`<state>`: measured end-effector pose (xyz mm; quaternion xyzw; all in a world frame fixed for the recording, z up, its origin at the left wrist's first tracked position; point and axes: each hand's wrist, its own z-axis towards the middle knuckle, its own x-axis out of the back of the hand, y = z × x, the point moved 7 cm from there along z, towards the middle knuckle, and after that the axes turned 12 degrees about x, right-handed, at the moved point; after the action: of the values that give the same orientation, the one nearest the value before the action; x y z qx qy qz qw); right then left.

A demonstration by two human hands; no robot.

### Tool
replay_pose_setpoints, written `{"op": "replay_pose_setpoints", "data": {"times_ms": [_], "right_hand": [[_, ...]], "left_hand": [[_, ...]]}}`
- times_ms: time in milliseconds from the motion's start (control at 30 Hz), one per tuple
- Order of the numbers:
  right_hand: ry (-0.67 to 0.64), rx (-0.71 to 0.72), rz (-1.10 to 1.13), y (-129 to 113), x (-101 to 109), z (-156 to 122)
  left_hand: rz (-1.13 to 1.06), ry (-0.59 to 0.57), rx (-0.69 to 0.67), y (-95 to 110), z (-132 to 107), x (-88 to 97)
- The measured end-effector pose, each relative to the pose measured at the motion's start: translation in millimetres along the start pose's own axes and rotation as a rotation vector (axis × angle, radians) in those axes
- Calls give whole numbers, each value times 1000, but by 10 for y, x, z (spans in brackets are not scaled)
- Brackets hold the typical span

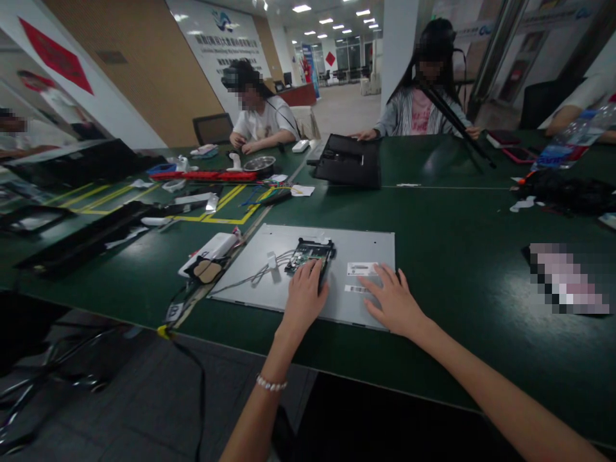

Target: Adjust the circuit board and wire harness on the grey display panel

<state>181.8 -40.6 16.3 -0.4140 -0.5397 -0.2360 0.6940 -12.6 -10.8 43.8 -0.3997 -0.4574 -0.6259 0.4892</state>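
Note:
A light grey metal panel (260,256) lies flat on the green table, a white label (362,269) and a barcode sticker on its surface. On the panel sits a green circuit board (301,255) in a black frame, with thin grey cables (255,276) running off to the left. My left hand (305,289) rests over the board's near edge, fingers stretched out; they hide part of the board. Beside the labels, my right hand (397,298) is spread on the panel's right side with nothing in it.
Left of the panel stands a white power-strip-like box (212,253). Black frame parts (96,237) and a red strip (206,175) lie farther left. Across the table, two people sit near a black panel (349,160). A phone-shaped, blurred item (568,279) and a bottle (572,141) are at right.

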Motion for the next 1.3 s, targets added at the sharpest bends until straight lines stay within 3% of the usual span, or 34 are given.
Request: {"op": "replay_pose_setpoints", "data": {"times_ms": [200,500,667,800,1000,1300], "right_hand": [[1,1,14,14,-17,-9],[-17,12,19,-3,28,-6],[-17,5,13,10,3,-4],[-7,10,7,12,-12,-2],[-22,10,29,17,-4,1],[-14,10,16,19,-2,5]], "left_hand": [[144,-44,112,-89,176,-59],[180,-104,171,-339,646,-131],[151,-129,168,-385,781,-110],[94,-80,135,-424,1082,-99],[36,-224,42,-485,1533,-330],[50,-291,84,-590,1758,-490]]}}
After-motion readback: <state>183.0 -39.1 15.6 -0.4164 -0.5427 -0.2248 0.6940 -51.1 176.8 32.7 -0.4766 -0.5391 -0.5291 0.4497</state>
